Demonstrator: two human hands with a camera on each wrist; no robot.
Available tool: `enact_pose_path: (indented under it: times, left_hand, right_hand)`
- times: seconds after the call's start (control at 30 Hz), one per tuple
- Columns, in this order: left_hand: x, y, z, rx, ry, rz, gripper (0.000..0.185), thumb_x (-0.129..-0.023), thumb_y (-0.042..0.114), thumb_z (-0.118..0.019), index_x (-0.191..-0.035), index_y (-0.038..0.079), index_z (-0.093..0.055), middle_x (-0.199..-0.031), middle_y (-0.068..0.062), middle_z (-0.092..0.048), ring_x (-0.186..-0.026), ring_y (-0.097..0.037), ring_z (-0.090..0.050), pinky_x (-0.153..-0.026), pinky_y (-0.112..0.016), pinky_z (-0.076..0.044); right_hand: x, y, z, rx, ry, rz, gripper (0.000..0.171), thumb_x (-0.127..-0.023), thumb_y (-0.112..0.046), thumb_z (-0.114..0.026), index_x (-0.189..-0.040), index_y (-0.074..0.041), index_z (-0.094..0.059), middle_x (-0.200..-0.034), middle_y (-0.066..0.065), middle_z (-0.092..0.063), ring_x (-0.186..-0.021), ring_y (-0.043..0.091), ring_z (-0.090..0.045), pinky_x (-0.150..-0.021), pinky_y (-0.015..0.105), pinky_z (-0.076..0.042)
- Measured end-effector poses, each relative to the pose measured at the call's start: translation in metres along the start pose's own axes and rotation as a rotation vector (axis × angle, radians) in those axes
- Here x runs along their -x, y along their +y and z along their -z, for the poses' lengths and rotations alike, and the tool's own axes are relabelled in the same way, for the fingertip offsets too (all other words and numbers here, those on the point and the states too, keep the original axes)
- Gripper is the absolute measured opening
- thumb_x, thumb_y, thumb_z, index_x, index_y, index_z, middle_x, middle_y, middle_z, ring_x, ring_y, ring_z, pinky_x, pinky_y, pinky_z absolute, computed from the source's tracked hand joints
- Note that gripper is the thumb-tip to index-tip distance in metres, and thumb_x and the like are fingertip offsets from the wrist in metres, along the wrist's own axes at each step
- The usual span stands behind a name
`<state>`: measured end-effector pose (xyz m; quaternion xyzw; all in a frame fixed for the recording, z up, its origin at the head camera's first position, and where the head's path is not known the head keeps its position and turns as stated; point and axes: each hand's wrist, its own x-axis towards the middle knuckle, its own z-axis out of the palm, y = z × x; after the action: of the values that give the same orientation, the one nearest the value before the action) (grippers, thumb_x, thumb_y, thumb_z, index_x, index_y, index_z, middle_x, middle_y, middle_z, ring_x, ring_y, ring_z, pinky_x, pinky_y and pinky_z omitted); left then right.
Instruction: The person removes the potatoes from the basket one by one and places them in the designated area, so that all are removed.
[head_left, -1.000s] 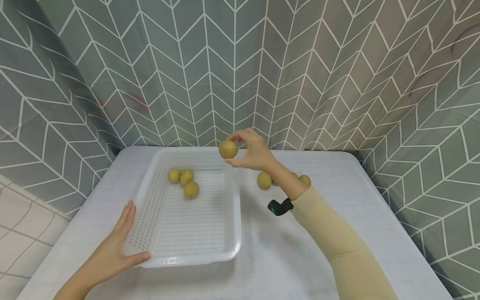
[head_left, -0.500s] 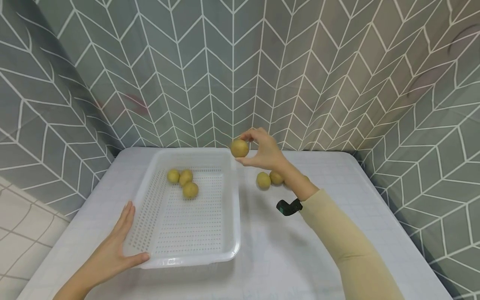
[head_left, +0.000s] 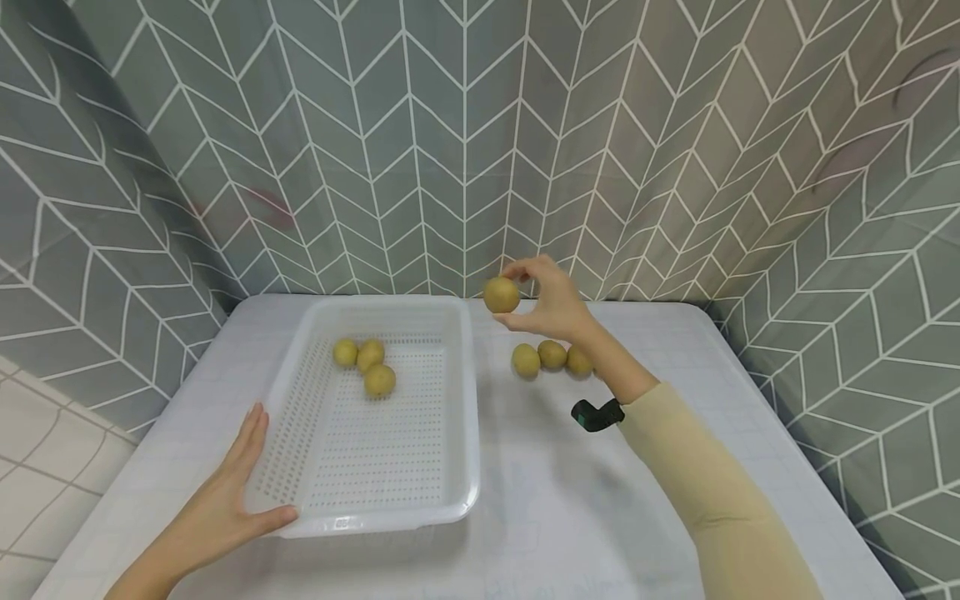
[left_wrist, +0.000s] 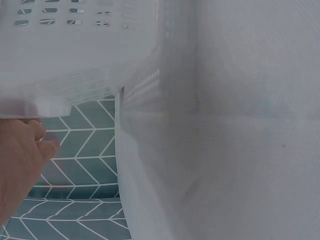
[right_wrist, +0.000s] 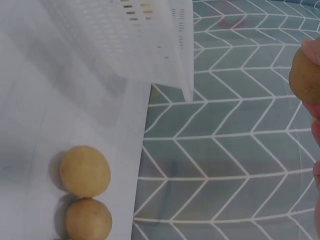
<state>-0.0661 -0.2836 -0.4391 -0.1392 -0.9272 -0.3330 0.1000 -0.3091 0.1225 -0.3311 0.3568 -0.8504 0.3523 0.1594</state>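
White perforated plastic basket [head_left: 375,458] on pale table [head_left: 525,542]; whole only in head view, with three yellow-brown balls [head_left: 379,381] clustered inside toward the far left. From right wrist: just outer wall and corner, yellowish colour in a few slots. Loose balls [head_left: 552,355]: short row of three right of the basket per head view, last one beside the forearm; two whole in right wrist view, plus a sliver at the bottom edge.

Right hand [head_left: 551,302]: thumb below, fingers above, curved round a held ball [head_left: 501,295], parted by about its breadth. Held ball raised, just right of the basket's far right corner in head view; partly cropped in right wrist view, against patterned curtain [right_wrist: 235,135]. Left hand [head_left: 238,492]: spread wide, fingers straight along the basket's left side, thumb at near rim. From left wrist: close under the rim, fingers partly hidden.
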Motion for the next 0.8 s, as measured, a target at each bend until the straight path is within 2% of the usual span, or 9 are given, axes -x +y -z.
enact_pose_path:
  times: [0.1,0.2,0.43,0.53,0.73,0.8]
  left_hand:
    - [0.0,0.0,0.0,0.007,-0.002,0.002,0.128,-0.064,0.027,-0.087,-0.155,0.007,0.002,-0.161,-0.011,0.009,-0.145,-0.034,0.002,-0.102,-0.014,0.002]
    - [0.0,-0.001,0.0,0.015,-0.007,0.009,0.128,-0.065,0.027,-0.086,-0.155,0.008,0.002,-0.161,-0.01,0.01,-0.145,-0.037,0.002,-0.104,-0.02,0.002]
    - [0.0,-0.002,0.001,0.006,-0.006,0.007,0.127,-0.065,0.028,-0.086,-0.155,0.009,0.002,-0.161,-0.01,0.01,-0.145,-0.035,0.004,-0.109,-0.029,0.002]
    - [0.0,-0.002,0.001,0.015,-0.006,0.007,0.127,-0.066,0.027,-0.086,-0.155,0.008,0.002,-0.161,-0.011,0.01,-0.145,-0.037,0.003,-0.11,-0.032,0.002]
    - [-0.001,0.0,0.001,0.032,-0.021,0.026,0.126,-0.067,0.027,-0.086,-0.155,0.009,0.003,-0.16,-0.011,0.011,-0.144,-0.04,0.004,-0.11,-0.057,-0.002]
    - [-0.001,0.0,0.0,0.026,-0.021,0.024,0.126,-0.067,0.027,-0.086,-0.155,0.009,0.003,-0.16,-0.011,0.011,-0.144,-0.039,0.004,-0.111,-0.056,-0.002]
  right_hand:
    - [0.003,0.003,0.005,-0.002,0.005,-0.008,0.054,-0.066,-0.023,-0.087,-0.112,-0.008,-0.063,-0.103,0.002,-0.058,-0.096,0.018,-0.051,-0.086,0.035,-0.043]
    - [0.005,0.007,0.009,-0.003,0.018,0.005,0.054,-0.066,-0.022,-0.087,-0.112,-0.007,-0.063,-0.103,0.003,-0.06,-0.096,0.018,-0.051,-0.086,0.035,-0.043]
    - [0.01,0.013,0.016,-0.014,0.078,0.077,0.054,-0.064,-0.016,-0.087,-0.111,-0.004,-0.063,-0.104,0.004,-0.063,-0.095,0.028,-0.054,-0.085,0.036,-0.043]
    - [0.013,0.013,0.018,-0.022,0.1,0.109,0.054,-0.064,-0.016,-0.087,-0.111,-0.005,-0.062,-0.105,0.004,-0.063,-0.094,0.028,-0.055,-0.084,0.035,-0.044]
    - [0.016,0.012,0.024,-0.029,0.14,0.152,0.053,-0.064,-0.014,-0.086,-0.111,-0.006,-0.064,-0.105,0.003,-0.064,-0.093,0.021,-0.054,-0.083,0.037,-0.044]
    - [0.017,0.013,0.027,-0.037,0.144,0.158,0.053,-0.063,-0.012,-0.086,-0.111,-0.005,-0.064,-0.106,0.004,-0.064,-0.093,0.021,-0.053,-0.083,0.036,-0.044]
